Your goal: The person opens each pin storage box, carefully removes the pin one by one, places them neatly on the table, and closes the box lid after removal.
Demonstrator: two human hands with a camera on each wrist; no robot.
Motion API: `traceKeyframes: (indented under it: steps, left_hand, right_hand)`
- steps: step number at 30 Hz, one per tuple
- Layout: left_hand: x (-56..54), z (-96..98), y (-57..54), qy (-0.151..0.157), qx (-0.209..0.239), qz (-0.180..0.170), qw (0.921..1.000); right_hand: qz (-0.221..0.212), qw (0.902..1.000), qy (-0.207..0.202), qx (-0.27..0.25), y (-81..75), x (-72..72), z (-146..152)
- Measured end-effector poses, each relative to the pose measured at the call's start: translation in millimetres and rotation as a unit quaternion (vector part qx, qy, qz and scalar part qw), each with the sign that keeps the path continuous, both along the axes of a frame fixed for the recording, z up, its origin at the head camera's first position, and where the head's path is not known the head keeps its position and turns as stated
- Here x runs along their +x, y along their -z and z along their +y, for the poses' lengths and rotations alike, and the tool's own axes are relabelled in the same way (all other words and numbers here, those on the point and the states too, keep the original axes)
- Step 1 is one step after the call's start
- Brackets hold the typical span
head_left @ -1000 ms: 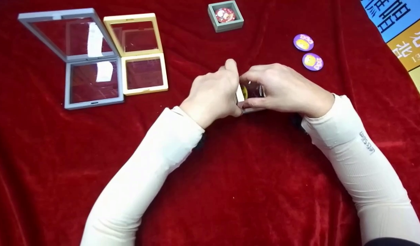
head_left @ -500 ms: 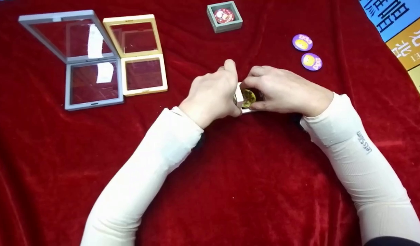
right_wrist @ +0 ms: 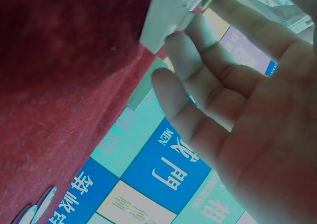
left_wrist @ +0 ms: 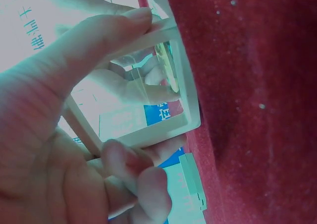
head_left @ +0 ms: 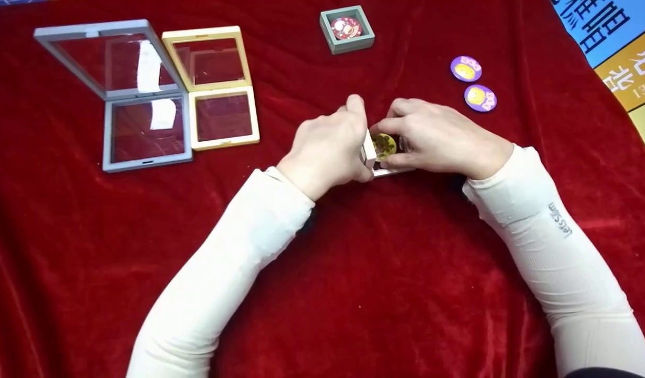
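Note:
My left hand (head_left: 325, 147) grips one half of a small white hinged display frame (head_left: 369, 149), keeping that half raised. In the left wrist view, the thumb and curled fingers hold the clear-windowed frame (left_wrist: 192, 97) at opposite edges. Over the frame's lower half, my right hand (head_left: 438, 137) pinches a round yellow badge (head_left: 384, 146) with dark spots between thumb and forefinger. The badge (left_wrist: 167, 68) appears tilted, nearly edge-on, through the window. The other fingers of the right hand (right_wrist: 233, 95) lie by the frame's side (right_wrist: 166, 18). The hands partly hide the lower half.
Open blue-grey (head_left: 148, 164) and cream-yellow (head_left: 225, 143) display frames stand at left. A green-grey frame (head_left: 349, 47) holding a red badge (head_left: 346, 28) sits at the back. Two purple badges (head_left: 466, 69) lie beyond the right hand. A printed colourful sheet (head_left: 616, 58) borders the red cloth (head_left: 354, 273).
The right fingers have shifted slightly, and more of the yellow badge shows between them now. The left hand keeps the raised frame half in nearly the same place.

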State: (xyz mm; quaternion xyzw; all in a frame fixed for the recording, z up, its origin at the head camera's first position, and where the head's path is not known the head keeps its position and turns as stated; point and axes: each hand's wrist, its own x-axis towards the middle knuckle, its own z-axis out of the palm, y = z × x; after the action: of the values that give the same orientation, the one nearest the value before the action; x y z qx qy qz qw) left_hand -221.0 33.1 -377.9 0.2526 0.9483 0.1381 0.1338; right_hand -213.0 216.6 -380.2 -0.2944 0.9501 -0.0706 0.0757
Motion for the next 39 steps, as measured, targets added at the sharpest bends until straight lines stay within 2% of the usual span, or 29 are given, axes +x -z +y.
traceKeyframes:
  steps: [6, 13, 28, 33, 36, 39]
  left_hand:
    - [-0.2, -0.3, -2.4, 0.0, 0.0, -0.004, 1.0]
    - [-0.5, 0.1, -2.4, -0.002, 0.0, -0.013, 0.9999]
    - [-0.3, 0.1, 1.6, -0.005, 0.008, -0.018, 0.9998]
    - [-0.2, -0.6, 1.8, -0.004, 0.008, -0.017, 0.9998]
    - [-0.5, -0.4, 1.4, -0.002, 0.006, -0.019, 0.9998]
    - [-0.5, 0.1, 1.3, 0.0, 0.006, -0.019, 0.9998]
  right_hand:
    - [0.015, 0.9999, 0.006, -0.006, 0.4, -3.5, 3]
    - [0.007, 0.9996, 0.02, -0.018, 3.2, -7.8, 7]
    - [-0.009, 0.9998, 0.003, -0.017, 6.1, -10.4, 8]
    - [0.0, 0.999, 0.003, -0.045, 3.9, -14.2, 13]
    - [0.014, 0.998, 0.027, -0.056, -1.1, -17.4, 23]
    - [0.029, 0.996, 0.069, -0.049, -6.8, -21.1, 38]
